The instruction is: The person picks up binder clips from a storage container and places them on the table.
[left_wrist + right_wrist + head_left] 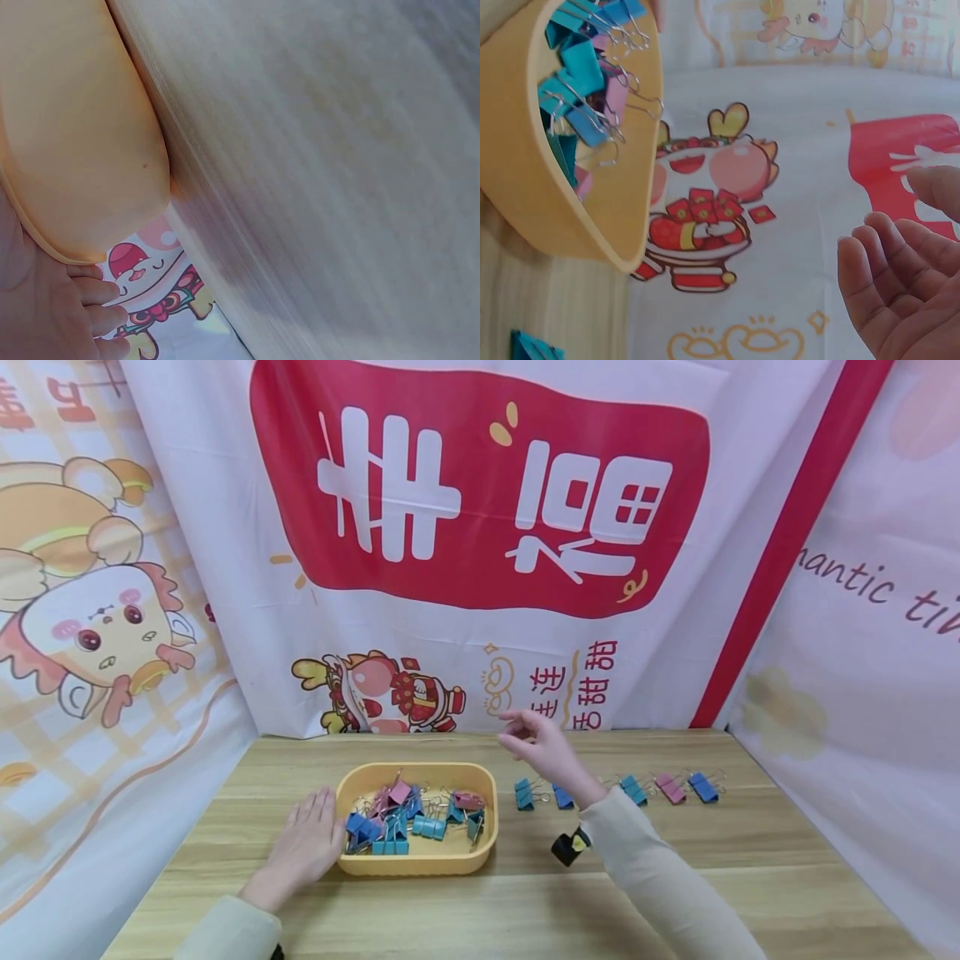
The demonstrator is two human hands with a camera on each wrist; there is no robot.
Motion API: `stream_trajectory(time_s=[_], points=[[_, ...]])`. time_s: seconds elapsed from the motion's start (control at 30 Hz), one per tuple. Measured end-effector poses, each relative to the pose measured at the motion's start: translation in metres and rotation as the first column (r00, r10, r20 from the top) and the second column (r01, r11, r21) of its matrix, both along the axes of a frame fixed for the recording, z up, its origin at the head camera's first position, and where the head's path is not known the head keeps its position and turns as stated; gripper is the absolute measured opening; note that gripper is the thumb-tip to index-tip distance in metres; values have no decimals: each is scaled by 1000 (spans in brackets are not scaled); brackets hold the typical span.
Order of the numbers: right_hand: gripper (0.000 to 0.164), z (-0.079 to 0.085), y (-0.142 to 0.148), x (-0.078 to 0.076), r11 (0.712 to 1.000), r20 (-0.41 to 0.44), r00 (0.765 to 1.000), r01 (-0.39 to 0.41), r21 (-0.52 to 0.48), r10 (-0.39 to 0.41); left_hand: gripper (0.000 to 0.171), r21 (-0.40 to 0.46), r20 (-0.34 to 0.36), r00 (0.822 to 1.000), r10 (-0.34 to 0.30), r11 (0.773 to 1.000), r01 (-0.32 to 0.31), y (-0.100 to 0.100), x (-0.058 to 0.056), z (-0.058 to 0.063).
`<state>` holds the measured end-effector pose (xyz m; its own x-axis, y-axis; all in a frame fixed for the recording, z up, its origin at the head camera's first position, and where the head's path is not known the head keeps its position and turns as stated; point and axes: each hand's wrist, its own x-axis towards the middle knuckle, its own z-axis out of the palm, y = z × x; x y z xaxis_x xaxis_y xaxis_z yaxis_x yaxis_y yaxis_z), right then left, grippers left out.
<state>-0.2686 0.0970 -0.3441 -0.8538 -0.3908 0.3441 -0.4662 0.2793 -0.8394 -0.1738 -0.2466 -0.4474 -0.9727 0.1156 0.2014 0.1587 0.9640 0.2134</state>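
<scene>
A yellow plastic bin stands on the table with several blue, teal and pink binder clips heaped inside. Against its left wall lies my left hand, fingers straight and pointing away from me. The left wrist view shows those fingers along the bin's outer side. My right hand is raised over the back of the table, right of the bin. Its fingers are loosely bent, and the right wrist view shows nothing between thumb and fingers.
Right of the bin, several binder clips lie in a row, from a teal clip to a blue clip; my right forearm partly covers the row. A printed cloth hangs behind the wooden table, with more cloth at both sides.
</scene>
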Motion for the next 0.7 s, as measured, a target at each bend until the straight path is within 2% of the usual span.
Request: stream_trajectory(time_s=[0.4, 0.7], points=[[31, -25, -37, 7, 989, -7, 994, -107, 102, 108, 57, 2, -5, 1000, -2, 1000, 2, 0, 0, 0], [31, -43, -55, 5, 977, 91, 988, -140, 159, 126, 58, -5, -1, 1000, 5, 1000, -5, 0, 0, 0]])
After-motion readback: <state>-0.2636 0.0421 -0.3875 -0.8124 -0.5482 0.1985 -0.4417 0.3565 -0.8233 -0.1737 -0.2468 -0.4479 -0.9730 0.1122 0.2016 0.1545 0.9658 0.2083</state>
